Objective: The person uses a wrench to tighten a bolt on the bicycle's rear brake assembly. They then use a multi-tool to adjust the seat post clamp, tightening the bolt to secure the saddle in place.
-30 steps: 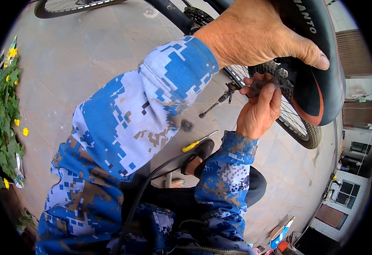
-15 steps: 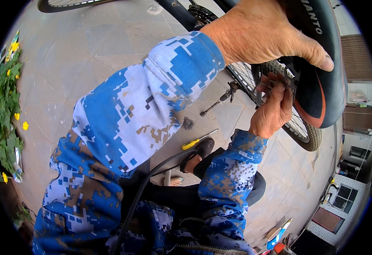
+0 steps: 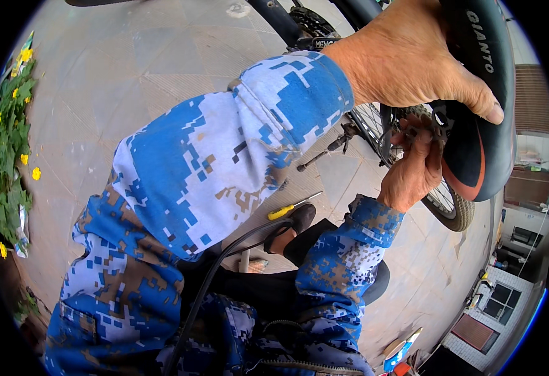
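Observation:
A black bicycle saddle with an orange-red stripe stands at the upper right. My left hand is closed over it, thumb pressed along its near side; the other fingers are mostly out of sight. Below the saddle, my right hand reaches up with thumb and fingers pinched together at the dark metal clamp parts under the seat. What exactly lies between the fingertips is too small and dark to make out. The rear wheel shows behind my right hand.
A kickstand extends from the bicycle. A yellow-handled screwdriver lies on the paving beside my shoe. The black cord runs across my lap. Yellow-flowered plants line the left, and a white brick building stands at the right.
The saddle and both hands sit slightly lower and farther right in the picture. Both hands keep much the same hold as before.

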Tool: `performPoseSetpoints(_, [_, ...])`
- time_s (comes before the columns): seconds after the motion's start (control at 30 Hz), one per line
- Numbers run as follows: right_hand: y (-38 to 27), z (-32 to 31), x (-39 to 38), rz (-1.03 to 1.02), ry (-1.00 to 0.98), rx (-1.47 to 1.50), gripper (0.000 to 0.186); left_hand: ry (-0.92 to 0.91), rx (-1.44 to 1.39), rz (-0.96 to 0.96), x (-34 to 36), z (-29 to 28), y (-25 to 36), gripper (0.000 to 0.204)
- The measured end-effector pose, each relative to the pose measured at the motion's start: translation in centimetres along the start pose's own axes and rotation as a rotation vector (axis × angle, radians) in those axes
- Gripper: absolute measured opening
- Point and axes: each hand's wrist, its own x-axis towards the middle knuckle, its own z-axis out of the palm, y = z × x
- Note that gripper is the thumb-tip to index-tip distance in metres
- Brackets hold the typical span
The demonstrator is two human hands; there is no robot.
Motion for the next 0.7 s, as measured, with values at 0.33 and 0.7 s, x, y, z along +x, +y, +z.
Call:
performPoseSetpoints(0.33, [-0.1, 2.5, -0.6, 0.041, 0.023, 0.104, 0.030, 0.026, -0.025, -0.094, 0.1, 0.2, 0.1, 0.035])
performPoseSetpoints(0.7, [0.3, 2.6, -0.6, 0.067, 0.020, 0.160, 0.036, 0.006, -0.093, -0.064, 0.7, 0.8, -1.0, 0.035])
